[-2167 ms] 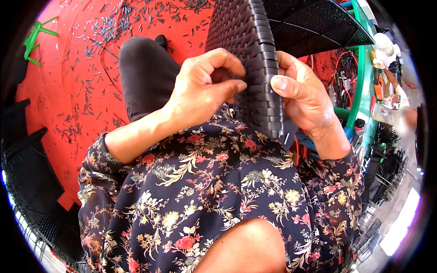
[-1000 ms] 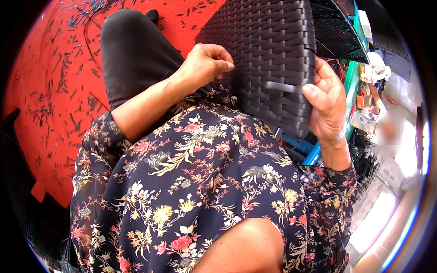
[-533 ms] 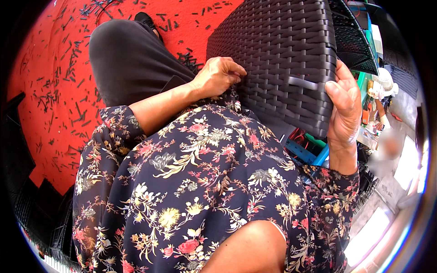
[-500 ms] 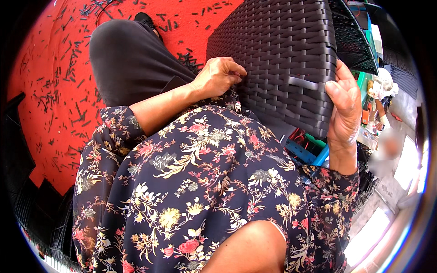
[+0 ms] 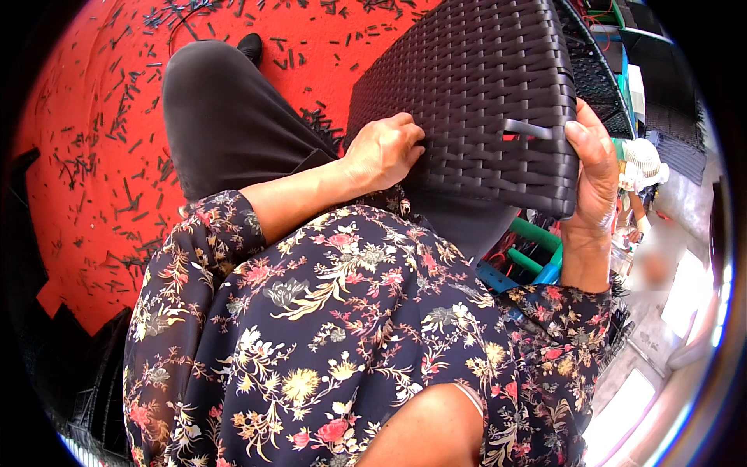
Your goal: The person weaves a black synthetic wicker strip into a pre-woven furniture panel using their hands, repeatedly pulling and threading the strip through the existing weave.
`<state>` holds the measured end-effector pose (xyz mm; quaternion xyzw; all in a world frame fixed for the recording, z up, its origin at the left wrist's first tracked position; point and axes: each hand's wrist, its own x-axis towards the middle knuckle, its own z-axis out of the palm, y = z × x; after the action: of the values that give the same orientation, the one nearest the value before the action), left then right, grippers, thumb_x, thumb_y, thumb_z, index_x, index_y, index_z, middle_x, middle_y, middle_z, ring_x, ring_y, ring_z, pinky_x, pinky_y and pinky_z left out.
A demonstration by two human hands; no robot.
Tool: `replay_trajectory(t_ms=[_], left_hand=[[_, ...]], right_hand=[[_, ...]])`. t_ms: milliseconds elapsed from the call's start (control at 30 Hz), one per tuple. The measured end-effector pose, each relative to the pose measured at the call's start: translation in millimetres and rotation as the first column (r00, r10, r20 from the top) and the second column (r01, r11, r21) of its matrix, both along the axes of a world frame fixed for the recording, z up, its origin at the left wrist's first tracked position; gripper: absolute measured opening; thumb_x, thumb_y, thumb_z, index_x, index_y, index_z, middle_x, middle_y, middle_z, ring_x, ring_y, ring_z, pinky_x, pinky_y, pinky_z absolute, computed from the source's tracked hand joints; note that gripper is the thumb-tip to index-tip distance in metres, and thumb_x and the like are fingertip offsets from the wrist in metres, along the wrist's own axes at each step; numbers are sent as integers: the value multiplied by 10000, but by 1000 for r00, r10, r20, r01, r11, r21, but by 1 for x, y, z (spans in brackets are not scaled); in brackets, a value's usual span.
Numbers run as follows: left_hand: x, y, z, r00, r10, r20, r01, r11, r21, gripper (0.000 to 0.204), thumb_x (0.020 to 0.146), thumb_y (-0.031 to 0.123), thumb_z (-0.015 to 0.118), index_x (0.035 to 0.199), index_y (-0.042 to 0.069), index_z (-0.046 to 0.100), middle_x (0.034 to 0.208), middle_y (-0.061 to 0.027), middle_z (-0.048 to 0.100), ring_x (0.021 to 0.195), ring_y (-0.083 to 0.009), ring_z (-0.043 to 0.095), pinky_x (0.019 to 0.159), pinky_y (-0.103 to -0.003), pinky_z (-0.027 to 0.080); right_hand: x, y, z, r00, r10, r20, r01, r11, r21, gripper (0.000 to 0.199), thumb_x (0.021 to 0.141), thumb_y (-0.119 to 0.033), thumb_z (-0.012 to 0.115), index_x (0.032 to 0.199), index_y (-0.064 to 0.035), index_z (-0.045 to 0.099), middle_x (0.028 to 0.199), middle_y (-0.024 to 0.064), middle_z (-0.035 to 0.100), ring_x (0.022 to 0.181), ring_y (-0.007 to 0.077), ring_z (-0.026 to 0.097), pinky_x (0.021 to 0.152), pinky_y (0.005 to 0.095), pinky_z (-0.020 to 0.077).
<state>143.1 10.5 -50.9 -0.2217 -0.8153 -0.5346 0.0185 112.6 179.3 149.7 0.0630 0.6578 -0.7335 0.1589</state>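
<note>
A dark brown woven rattan panel [image 5: 475, 101] leans across my lap, its strips crossing in a tight weave. Near its right edge a strip [image 5: 527, 128] stands up from the weave, beside a small gap with red showing through. My right hand [image 5: 593, 159] grips the right edge, thumb on the face and fingers wrapped round the side. At the panel's lower left border, my left hand [image 5: 385, 150] is closed with bent fingers against the weave. Its fingertips are hidden, so what it pinches cannot be made out.
Dark strip offcuts [image 5: 124, 109] litter the red floor covering [image 5: 93, 202]. Black woven pieces [image 5: 70, 350] stand at the left. Green and blue tubes [image 5: 537, 257] lie under my right forearm. Farther right are a white fan [image 5: 644, 163] and another person [image 5: 655, 261].
The panel has tipped slightly, its lower right corner rising, and the raised strip stands out more. Both hands keep their places on it. More of the green tubes shows below.
</note>
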Motion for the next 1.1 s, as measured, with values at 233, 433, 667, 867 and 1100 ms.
replay_trajectory(t_ms=[233,433,667,867,1100], left_hand=[[0,-2,8,994,-56,-98,34,977,-211,91,739,91,607,788,34,555,771,-126,499,636,-334,580,554,-422,489],[3,-11,16,965,-82,-250,5,955,-296,100,694,70,592,717,28,505,718,-119,478,577,-295,561,501,-393,474],[17,-25,20,970,12,-241,-103,924,-368,116,686,82,598,724,31,501,720,-122,485,589,-287,568,496,-393,467],[25,-28,-7,980,178,-88,-196,942,-273,117,710,77,585,758,29,490,740,-133,496,619,-334,563,538,-416,469],[14,-24,-17,998,67,-10,-68,989,-134,103,743,111,564,733,18,519,722,-141,528,663,-342,572,574,-429,462]], right_hand=[[-4,6,-1,996,84,-5,-84,996,28,462,810,-173,580,1178,65,432,1059,141,587,900,168,617,825,290,511],[0,-4,2,996,87,-9,-87,996,12,444,819,-152,553,1185,67,428,1058,140,592,901,173,617,822,294,510],[10,-29,6,995,95,-37,-96,995,-23,453,801,-143,593,1145,90,411,1007,167,590,861,186,621,803,308,515],[19,-28,4,995,95,-19,-96,993,-63,468,787,-101,604,1157,87,387,1023,178,585,870,192,621,819,315,511],[16,-21,8,1000,12,-6,-12,1000,24,471,795,-144,610,1165,75,419,982,141,609,828,162,622,786,276,513]])
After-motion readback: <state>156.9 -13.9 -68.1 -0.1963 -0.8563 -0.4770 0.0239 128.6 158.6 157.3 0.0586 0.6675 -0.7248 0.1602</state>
